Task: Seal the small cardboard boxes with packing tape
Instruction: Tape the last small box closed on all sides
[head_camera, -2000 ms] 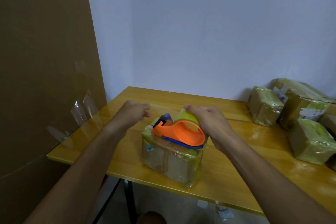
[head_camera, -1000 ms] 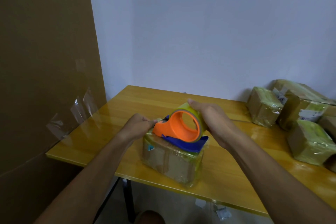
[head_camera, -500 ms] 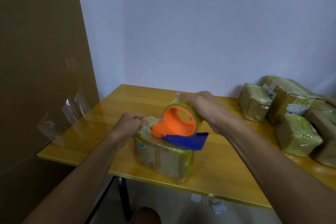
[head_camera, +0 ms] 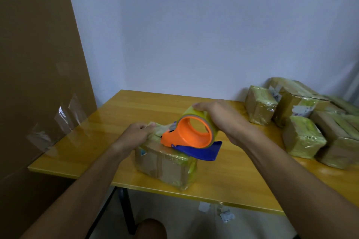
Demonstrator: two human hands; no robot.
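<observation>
While on the worktop (head_camera: 242,186): tape-wrapped box (head_camera: 165,165) sits under both hands.
Left hand (head_camera: 136,134): fingers curled, pinching tape at box's top.
Right hand (head_camera: 223,118): fingers clamped round orange-blue tape dispenser (head_camera: 191,136), above box.

Six boxes (head_camera: 167,165), one dispenser (head_camera: 191,136)

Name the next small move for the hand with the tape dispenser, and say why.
Probably tip the tape dispenser forward so its front edge cuts the tape. The right hand grips the roll with the dispenser raised and tilted over the box, already wrapped in tape, while the left hand pinches the tape at the box's far left top edge.
</observation>
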